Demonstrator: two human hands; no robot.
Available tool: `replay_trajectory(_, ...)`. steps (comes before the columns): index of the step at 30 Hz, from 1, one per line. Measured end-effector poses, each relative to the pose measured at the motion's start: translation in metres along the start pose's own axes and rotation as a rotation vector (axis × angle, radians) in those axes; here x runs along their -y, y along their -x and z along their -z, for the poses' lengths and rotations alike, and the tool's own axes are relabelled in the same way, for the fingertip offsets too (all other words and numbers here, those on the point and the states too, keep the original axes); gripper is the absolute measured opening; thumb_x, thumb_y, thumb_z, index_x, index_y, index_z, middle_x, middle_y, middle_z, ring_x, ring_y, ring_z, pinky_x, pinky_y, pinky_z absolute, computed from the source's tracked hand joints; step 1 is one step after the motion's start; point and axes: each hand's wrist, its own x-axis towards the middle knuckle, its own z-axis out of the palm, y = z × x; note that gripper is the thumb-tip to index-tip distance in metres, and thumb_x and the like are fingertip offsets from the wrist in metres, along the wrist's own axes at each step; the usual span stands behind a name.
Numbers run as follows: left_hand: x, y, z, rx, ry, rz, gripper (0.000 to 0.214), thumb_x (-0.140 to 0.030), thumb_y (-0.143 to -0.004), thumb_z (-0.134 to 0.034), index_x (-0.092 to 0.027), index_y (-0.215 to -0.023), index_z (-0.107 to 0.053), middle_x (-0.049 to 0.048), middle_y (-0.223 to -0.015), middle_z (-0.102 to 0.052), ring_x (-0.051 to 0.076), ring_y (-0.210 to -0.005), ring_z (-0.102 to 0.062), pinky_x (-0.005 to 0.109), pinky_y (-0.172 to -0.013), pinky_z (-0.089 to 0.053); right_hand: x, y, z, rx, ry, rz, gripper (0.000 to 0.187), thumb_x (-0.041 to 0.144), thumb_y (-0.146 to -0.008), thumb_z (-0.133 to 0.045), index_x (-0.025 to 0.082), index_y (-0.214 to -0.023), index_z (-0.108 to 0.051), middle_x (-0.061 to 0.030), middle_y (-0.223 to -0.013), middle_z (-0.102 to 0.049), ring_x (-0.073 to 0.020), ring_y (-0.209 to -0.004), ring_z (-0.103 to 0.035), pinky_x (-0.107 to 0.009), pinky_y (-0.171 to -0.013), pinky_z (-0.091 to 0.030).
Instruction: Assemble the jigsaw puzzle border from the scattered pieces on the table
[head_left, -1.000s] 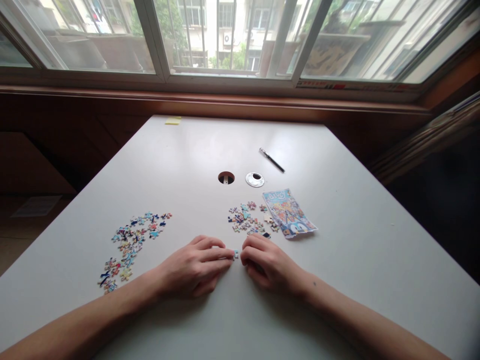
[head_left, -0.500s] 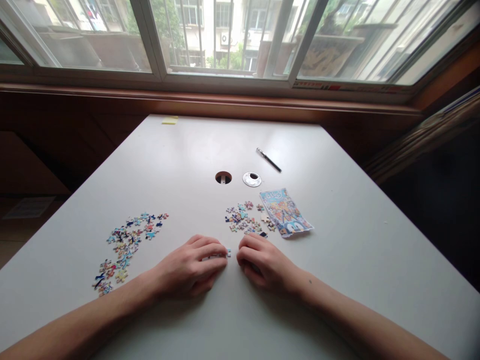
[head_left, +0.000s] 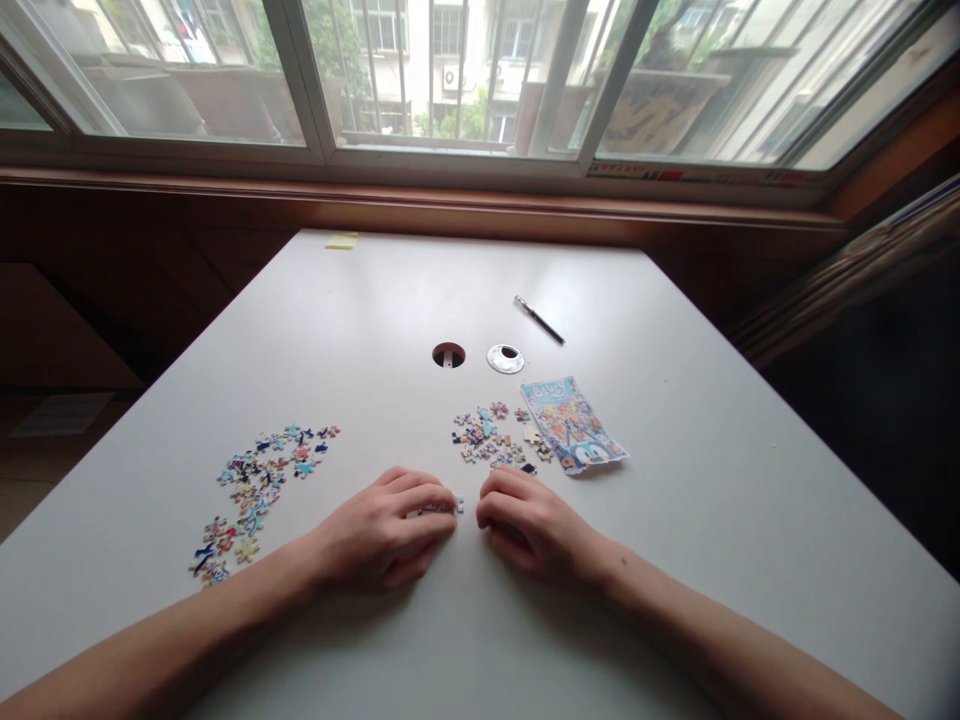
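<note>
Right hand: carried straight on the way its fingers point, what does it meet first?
The right hand points left along the table, so probably the puzzle piece at the fingertips of the left hand, then that hand itself.

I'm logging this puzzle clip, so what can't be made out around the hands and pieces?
Head view: the puzzle piece is mostly covered by the left hand; pinched or just pressed, unclear.
Head view: the right hand curls its fingers under, hiding whatever they touch.
Head view: the printed sheet is too small to read.
</note>
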Motion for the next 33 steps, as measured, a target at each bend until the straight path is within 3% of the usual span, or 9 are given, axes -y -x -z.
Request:
replay_trajectory(4, 0.001, 0.0, 0.0, 0.005, 0.008, -0.007, 0.028, -0.013, -0.09, -0.054, -0.019, -0.116, -0.063, 0.0096, -0.12, -0.067, 0.023, -0.112, -0.059, 0.036, -0.098, -0.044, -0.006, 0.0, 0.01, -0.207, -0.036, -0.102, 0.016, 0.008, -0.087, -0.051, 0.021, -0.093, -0.06, -0.0058, -0.091, -0.062, -0.0179, -0.083, -0.059, -0.03, -0.075, -0.051)
replay_trajectory(8, 0.003, 0.001, -0.003, -0.017, 0.032, -0.014, 0.028, -0.013, -0.089, -0.055, -0.019, -0.115, -0.063, 0.0087, -0.118, -0.068, 0.023, -0.113, -0.06, 0.036, -0.099, -0.044, -0.021, -0.004, 0.031, -0.366, 0.183, -0.363, 0.012, 0.016, -0.09, -0.056, 0.022, -0.093, -0.066, -0.004, -0.087, -0.067, -0.0202, -0.083, -0.061, -0.035, -0.079, -0.05)
replay_trajectory(11, 0.004, 0.002, -0.006, -0.024, 0.053, -0.008, 0.027, -0.014, -0.088, -0.056, -0.02, -0.113, -0.063, 0.008, -0.119, -0.067, 0.022, -0.113, -0.06, 0.036, -0.1, -0.044, -0.033, -0.013, 0.04, -0.32, 0.298, -0.417, 0.014, 0.02, -0.092, -0.058, 0.023, -0.098, -0.071, -0.0043, -0.091, -0.07, -0.0226, -0.089, -0.063, -0.038, -0.085, -0.049)
replay_trajectory(15, 0.006, 0.002, -0.007, -0.032, 0.065, -0.02, 0.025, -0.013, -0.088, -0.056, -0.021, -0.111, -0.063, 0.0065, -0.12, -0.068, 0.021, -0.113, -0.061, 0.036, -0.099, -0.045, -0.052, -0.034, 0.04, -0.239, 0.462, -0.324, 0.019, 0.017, -0.094, -0.059, 0.023, -0.101, -0.075, -0.0075, -0.094, -0.069, -0.0234, -0.09, -0.061, -0.038, -0.085, -0.048)
replay_trajectory(18, 0.006, 0.003, -0.007, -0.042, 0.068, -0.018, 0.023, -0.012, -0.089, -0.054, -0.02, -0.109, -0.063, 0.0061, -0.119, -0.069, 0.021, -0.112, -0.061, 0.036, -0.098, -0.045, -0.068, -0.052, 0.038, -0.102, 0.547, -0.267, 0.022, 0.02, -0.092, -0.063, 0.027, -0.109, -0.076, -0.0086, -0.099, -0.066, -0.0248, -0.093, -0.058, -0.04, -0.086, -0.046)
replay_trajectory(23, 0.007, 0.003, -0.008, -0.059, 0.062, -0.023, 0.021, -0.012, -0.09, -0.054, -0.02, -0.106, -0.065, 0.0063, -0.118, -0.07, 0.02, -0.112, -0.062, 0.036, -0.098, -0.047, -0.083, -0.067, 0.043, -0.02, 0.495, -0.28, 0.015, 0.024, -0.089, -0.07, 0.029, -0.1, -0.079, -0.0078, -0.103, -0.064, -0.0231, -0.094, -0.058, -0.038, -0.087, -0.046)
replay_trajectory(33, 0.006, 0.002, -0.007, -0.064, 0.049, -0.019, 0.02, -0.012, -0.091, -0.053, -0.02, -0.105, -0.065, 0.0076, -0.116, -0.07, 0.021, -0.111, -0.063, 0.036, -0.095, -0.048, -0.078, -0.066, 0.039, 0.01, 0.441, -0.254, 0.021, 0.021, -0.094, -0.062, 0.028, -0.103, -0.079, -0.006, -0.093, -0.068, -0.0201, -0.089, -0.06, -0.035, -0.085, -0.041)
